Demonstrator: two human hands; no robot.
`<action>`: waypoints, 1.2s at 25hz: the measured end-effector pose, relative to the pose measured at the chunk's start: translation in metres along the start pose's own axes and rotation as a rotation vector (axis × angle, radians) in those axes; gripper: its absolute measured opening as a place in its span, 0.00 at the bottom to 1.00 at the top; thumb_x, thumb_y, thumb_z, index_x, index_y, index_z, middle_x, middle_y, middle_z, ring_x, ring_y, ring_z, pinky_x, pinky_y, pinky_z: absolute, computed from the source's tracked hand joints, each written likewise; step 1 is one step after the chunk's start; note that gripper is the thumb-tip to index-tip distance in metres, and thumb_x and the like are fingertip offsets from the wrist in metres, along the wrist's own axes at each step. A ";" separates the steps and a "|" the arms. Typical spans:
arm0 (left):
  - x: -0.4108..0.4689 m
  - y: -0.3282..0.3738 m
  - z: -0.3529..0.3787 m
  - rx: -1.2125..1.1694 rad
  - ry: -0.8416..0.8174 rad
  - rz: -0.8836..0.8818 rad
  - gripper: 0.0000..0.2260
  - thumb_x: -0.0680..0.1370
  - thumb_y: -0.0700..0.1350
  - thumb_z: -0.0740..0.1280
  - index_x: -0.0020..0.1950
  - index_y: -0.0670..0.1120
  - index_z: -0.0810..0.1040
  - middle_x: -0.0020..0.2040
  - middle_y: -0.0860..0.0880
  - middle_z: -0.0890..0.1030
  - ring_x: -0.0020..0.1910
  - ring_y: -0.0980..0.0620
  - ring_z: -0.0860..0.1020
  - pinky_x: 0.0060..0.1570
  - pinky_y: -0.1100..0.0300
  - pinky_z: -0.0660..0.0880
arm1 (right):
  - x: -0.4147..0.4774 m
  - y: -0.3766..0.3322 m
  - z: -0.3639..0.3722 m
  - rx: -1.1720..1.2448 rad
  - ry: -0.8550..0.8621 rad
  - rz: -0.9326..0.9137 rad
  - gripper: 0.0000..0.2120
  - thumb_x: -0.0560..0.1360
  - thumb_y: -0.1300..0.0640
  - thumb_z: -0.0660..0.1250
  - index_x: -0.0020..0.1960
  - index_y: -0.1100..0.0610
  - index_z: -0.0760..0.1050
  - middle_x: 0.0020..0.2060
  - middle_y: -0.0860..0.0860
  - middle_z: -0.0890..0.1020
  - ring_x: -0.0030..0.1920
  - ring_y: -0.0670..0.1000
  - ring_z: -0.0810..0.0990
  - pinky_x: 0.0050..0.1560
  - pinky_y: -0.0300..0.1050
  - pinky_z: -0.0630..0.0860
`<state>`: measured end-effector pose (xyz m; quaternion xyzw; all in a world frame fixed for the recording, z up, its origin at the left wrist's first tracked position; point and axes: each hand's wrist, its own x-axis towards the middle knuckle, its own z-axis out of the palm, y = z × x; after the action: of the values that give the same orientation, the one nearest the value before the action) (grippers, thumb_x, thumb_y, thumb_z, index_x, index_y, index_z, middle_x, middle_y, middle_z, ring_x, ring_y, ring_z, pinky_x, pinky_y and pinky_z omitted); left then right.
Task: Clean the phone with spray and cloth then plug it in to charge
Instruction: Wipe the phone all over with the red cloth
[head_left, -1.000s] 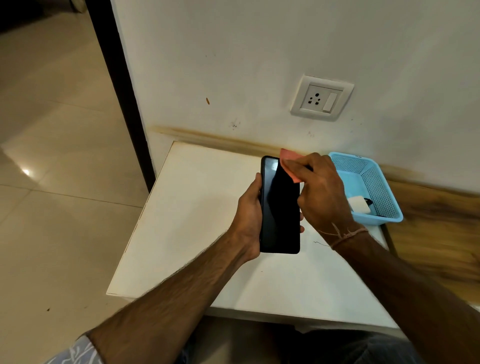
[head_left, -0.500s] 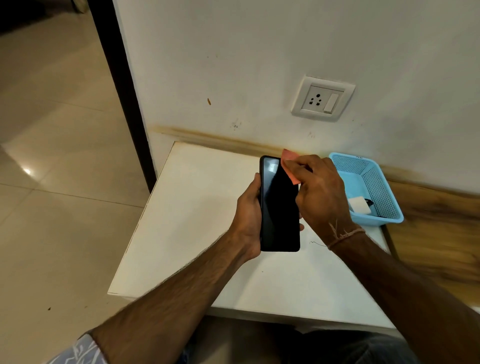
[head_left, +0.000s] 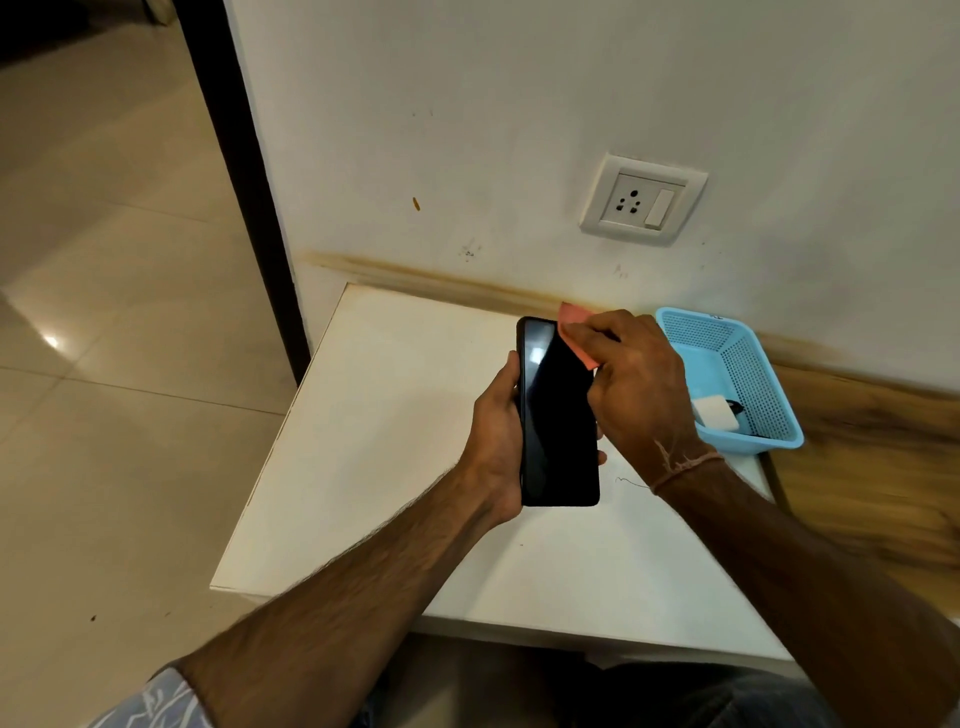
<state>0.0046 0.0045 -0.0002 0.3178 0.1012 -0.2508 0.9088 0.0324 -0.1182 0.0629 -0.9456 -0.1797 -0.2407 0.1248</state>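
The left hand (head_left: 496, 434) grasps the black phone (head_left: 558, 415) by its edge, upright above the white counter (head_left: 374, 441). The right hand (head_left: 636, 382) pinches a pink cloth (head_left: 574, 335) against the screen's upper right corner. A blue basket (head_left: 737, 364) holding a white charger (head_left: 716, 411) sits beside the wall, below the socket (head_left: 643, 200).
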 end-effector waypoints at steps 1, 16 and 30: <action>0.000 0.000 0.000 0.008 0.006 -0.006 0.29 0.80 0.67 0.53 0.57 0.49 0.85 0.51 0.42 0.86 0.44 0.42 0.84 0.50 0.41 0.81 | 0.001 0.002 0.001 -0.005 0.004 0.034 0.21 0.67 0.74 0.66 0.58 0.61 0.80 0.49 0.58 0.81 0.48 0.62 0.76 0.45 0.51 0.75; -0.007 0.004 0.004 0.005 0.037 0.004 0.29 0.80 0.67 0.54 0.60 0.47 0.84 0.51 0.42 0.86 0.44 0.43 0.85 0.45 0.47 0.83 | 0.003 -0.006 -0.002 0.045 0.006 0.107 0.21 0.71 0.72 0.65 0.62 0.60 0.78 0.59 0.57 0.79 0.59 0.60 0.75 0.59 0.55 0.75; -0.003 0.008 0.005 0.028 0.050 -0.003 0.31 0.80 0.67 0.55 0.67 0.46 0.81 0.59 0.42 0.84 0.54 0.43 0.84 0.50 0.52 0.81 | -0.043 -0.008 -0.007 0.086 -0.259 -0.087 0.34 0.71 0.77 0.57 0.75 0.62 0.55 0.75 0.55 0.56 0.76 0.54 0.51 0.76 0.49 0.51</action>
<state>0.0063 0.0076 0.0086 0.3367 0.1207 -0.2458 0.9009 -0.0090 -0.1254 0.0485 -0.9538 -0.2453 -0.1141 0.1304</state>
